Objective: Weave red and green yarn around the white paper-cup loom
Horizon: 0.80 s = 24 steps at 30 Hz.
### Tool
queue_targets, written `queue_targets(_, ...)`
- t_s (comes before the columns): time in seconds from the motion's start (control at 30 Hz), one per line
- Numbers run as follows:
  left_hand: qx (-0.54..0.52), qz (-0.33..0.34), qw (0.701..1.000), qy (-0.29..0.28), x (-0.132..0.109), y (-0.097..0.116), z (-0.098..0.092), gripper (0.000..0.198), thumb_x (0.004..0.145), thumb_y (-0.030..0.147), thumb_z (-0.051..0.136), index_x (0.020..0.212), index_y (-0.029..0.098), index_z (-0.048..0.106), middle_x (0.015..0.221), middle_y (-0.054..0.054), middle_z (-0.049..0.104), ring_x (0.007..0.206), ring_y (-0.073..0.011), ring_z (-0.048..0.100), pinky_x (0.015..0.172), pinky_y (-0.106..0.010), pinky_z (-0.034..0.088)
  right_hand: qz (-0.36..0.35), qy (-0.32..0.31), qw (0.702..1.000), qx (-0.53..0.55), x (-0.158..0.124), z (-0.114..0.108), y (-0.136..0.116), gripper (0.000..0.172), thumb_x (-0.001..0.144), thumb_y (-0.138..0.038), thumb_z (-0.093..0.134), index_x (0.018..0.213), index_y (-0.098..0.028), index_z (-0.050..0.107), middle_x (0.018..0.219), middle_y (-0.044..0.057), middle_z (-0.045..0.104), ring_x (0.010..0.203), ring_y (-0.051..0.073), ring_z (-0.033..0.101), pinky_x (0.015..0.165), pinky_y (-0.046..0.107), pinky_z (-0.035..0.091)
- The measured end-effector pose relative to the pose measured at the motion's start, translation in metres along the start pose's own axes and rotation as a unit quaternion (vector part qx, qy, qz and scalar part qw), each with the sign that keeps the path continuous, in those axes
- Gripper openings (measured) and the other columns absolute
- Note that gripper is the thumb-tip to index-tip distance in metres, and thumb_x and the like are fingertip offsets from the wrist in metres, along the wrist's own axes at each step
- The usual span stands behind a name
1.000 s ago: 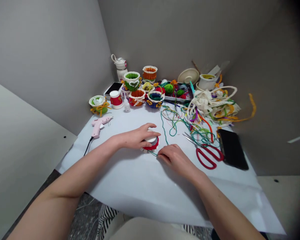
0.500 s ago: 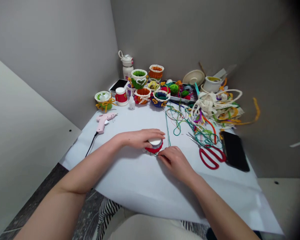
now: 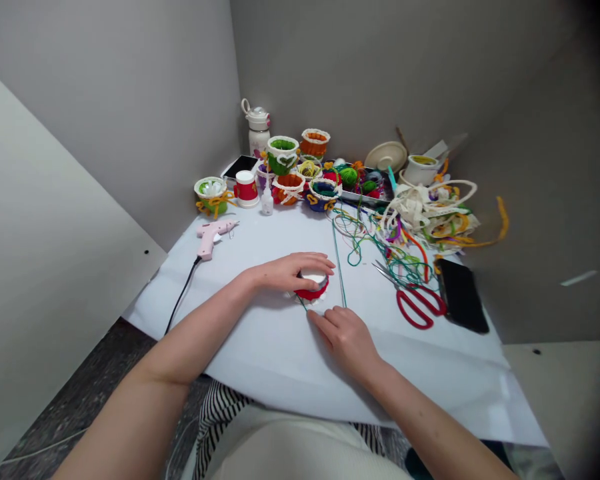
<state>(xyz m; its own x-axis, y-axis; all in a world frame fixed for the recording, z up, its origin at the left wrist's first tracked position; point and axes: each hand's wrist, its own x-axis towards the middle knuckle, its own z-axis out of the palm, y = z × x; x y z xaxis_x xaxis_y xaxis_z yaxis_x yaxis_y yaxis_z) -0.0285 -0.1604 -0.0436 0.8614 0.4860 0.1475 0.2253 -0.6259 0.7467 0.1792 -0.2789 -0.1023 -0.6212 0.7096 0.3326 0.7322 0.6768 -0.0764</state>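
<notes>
A small white cup wrapped in red yarn (image 3: 314, 287) stands upside down on the white table sheet (image 3: 260, 347). My left hand (image 3: 287, 272) lies over it, fingers curled around its top and side. My right hand (image 3: 344, 337) sits just in front of the cup, fingers pinched on a thin green cord (image 3: 341, 267). The cord runs taut from the pinch to the cup's base and away toward the tangle at the back right.
A pink glue gun (image 3: 211, 233) with a black cable lies at the left. Red-handled scissors (image 3: 415, 304) and a black phone (image 3: 460, 293) lie at the right. Several decorated yarn cups (image 3: 300, 175), a tray, a white bottle (image 3: 258, 128) and a heap of cords (image 3: 430, 213) crowd the back.
My right hand has drawn back toward me from the cup's side, pulling the green cord straighter. The left hand stays on the cup. The camera has shifted slightly.
</notes>
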Motion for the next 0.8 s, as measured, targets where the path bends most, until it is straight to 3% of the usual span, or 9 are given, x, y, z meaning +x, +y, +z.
queue_targets(0.63,-0.038,0.008,0.999,0.025,-0.004,0.002,0.003,0.04,0.085,0.024,0.053,0.125,0.023,0.06,0.138,-0.007,0.054,0.137,-0.0198,0.04,0.116,-0.041,0.03,0.023,-0.029,0.995,-0.098,-0.003,-0.004,-0.001,0.029,0.091,-0.009,0.05,0.115,-0.015,0.066,0.069,0.005,0.059,0.067,0.018,0.046,0.062,0.033,0.029)
queue_targets(0.8,0.015,-0.019,0.998,0.054,-0.006,0.004,0.006,0.038,0.087,0.031,0.054,0.123,0.023,0.061,0.142,-0.01,0.044,0.134,-0.0225,0.04,0.114,-0.041,0.032,0.021,-0.023,0.997,-0.076,-0.008,-0.002,-0.008,0.034,0.092,-0.008,0.048,0.123,-0.014,0.061,0.069,0.005,0.058,0.068,0.019,0.047,0.062,0.033,0.031)
